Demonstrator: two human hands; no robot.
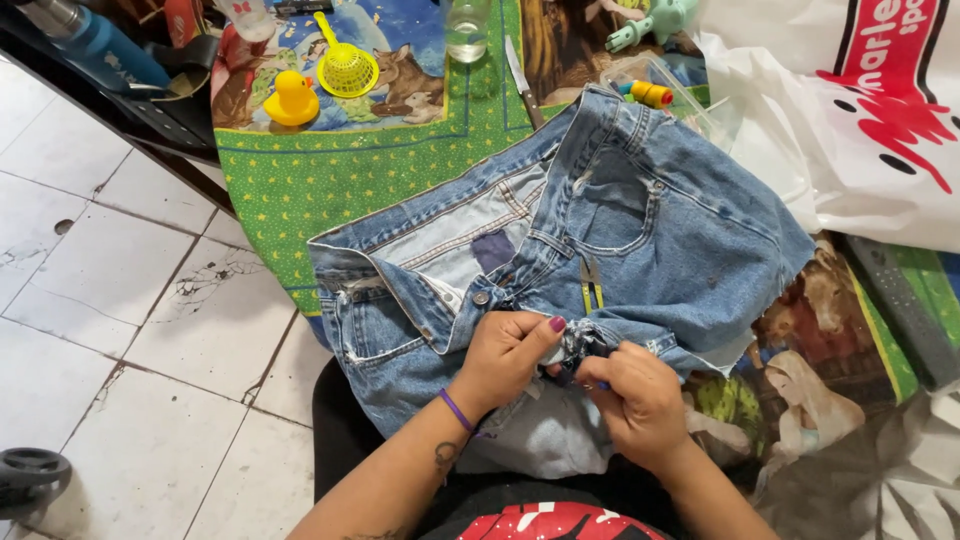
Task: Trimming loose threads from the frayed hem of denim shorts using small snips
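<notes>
A pair of cut-off blue denim shorts (660, 220) lies open across a green patterned tablecloth (300, 180) and my lap, its waistband unbuttoned and pale inner lining showing. My left hand (510, 355) pinches the frayed crotch seam of the shorts from the left. My right hand (635, 395) grips the same frayed spot from the right, fingers closed, with a small blue tool just showing under them. A small pair of yellow-handled snips (591, 285) rests on the denim just above my hands.
A yellow rubber duck (291, 100), a yellow strainer (346, 68), a glass jar (467, 30) and a knife (522, 80) sit at the far side of the cloth. A white plastic bag (850, 130) lies at right. White cracked floor tiles (120, 300) spread at left.
</notes>
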